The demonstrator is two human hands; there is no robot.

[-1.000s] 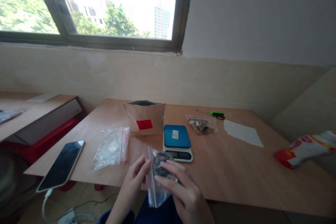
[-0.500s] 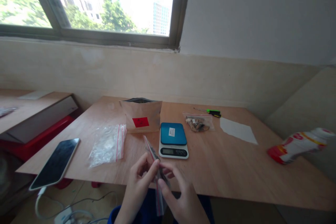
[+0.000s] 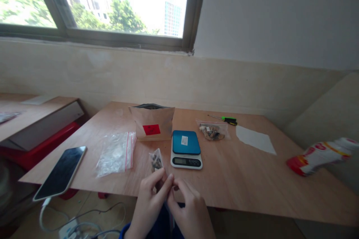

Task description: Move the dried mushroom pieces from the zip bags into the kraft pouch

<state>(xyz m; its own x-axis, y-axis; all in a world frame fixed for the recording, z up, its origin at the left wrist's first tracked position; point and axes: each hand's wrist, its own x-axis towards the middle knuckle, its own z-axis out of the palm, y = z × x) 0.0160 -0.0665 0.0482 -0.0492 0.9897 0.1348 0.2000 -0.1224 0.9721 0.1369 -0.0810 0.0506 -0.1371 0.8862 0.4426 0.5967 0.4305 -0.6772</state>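
Observation:
Between my two hands is a small clear zip bag (image 3: 156, 160) with dark and pale dried pieces in it. My left hand (image 3: 153, 192) pinches the bag, thumb against fingers. On the bag's other side my right hand (image 3: 187, 199) also pinches it, fingertips close to the left ones. Much of the bag is hidden behind my fingers. Just beyond my hands stands a kitchen scale (image 3: 186, 148) with a blue top and a dark display. An open brown pouch (image 3: 165, 123) with a red label stands upright behind, to the left of the scale.
Clear zip bags (image 3: 113, 155) lie left of the pouch, and a phone (image 3: 60, 171) on a cable lies at the left edge. Right of the scale are a filled zip bag (image 3: 214, 131), a screwdriver (image 3: 228, 119), white paper (image 3: 254, 138) and a white-and-red bottle (image 3: 319, 157).
The bag has turned in my hands, from edge-on to showing its dried contents at the upper left. My hands have come closer together. The things on the table have stayed put.

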